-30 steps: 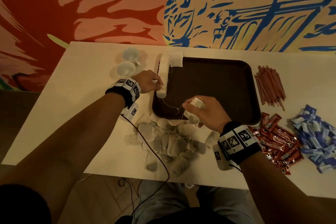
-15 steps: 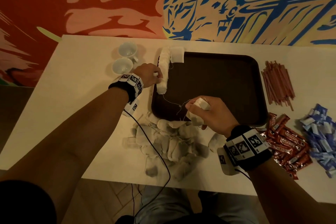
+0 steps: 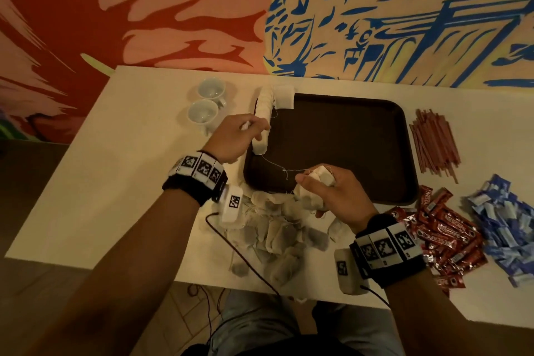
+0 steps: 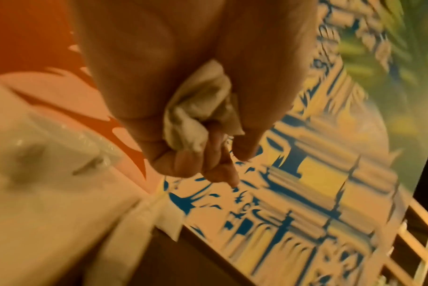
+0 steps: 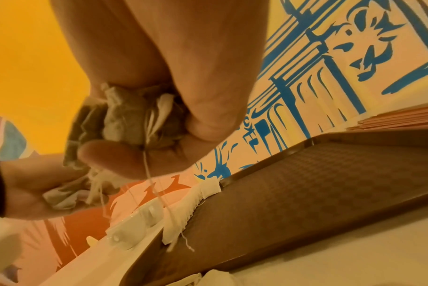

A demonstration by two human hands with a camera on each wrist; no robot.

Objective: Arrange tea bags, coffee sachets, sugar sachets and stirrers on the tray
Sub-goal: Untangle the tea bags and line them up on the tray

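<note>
A dark brown tray (image 3: 341,136) lies on the white table. A row of tea bags (image 3: 263,113) runs along its left edge. My left hand (image 3: 251,131) hovers at the near end of that row and grips a crumpled tea bag (image 4: 198,112). My right hand (image 3: 320,185) is over the tray's front left corner, holding a bunch of tea bags (image 5: 132,120); a thin string (image 3: 277,166) runs from it toward the row. A heap of loose tea bags (image 3: 277,231) lies below both hands. Stirrers (image 3: 433,141), red coffee sachets (image 3: 445,228) and blue sugar sachets (image 3: 502,220) sit to the right.
Two white cups (image 3: 206,101) stand left of the tray. A painted wall rises behind the table. A black cable (image 3: 231,248) trails from my left wrist over the table's front edge (image 3: 202,283).
Both hands hold much the same places. The string between the row and my right hand looks pulled a little straighter; the view has tilted slightly.
</note>
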